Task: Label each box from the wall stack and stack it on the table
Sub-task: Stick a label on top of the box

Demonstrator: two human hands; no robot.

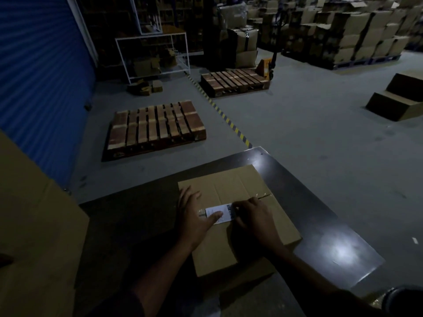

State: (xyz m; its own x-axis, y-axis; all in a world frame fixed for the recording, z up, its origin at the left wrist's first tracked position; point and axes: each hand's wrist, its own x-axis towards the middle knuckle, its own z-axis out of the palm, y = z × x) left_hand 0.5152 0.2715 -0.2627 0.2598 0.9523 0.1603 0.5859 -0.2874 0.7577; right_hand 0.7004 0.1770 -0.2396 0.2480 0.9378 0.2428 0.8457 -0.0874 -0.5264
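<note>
While the white label (220, 213) lay across the taped seam of the cardboard box (238, 216), that box sat flat on the dark tabletop (338, 229); the left hand (194, 216) lay flat, fingers spread, thumb pinning the label's near edge; the right hand (254, 218) pressed curled fingertips on its other end; no grip closed around anything. Uneven pressure could probably trap a crease or set the label crooked. Beyond, wooden pallets (155, 126) rested on grey floor (320, 138), beside a blue shutter (41, 83), in dim light.
</note>
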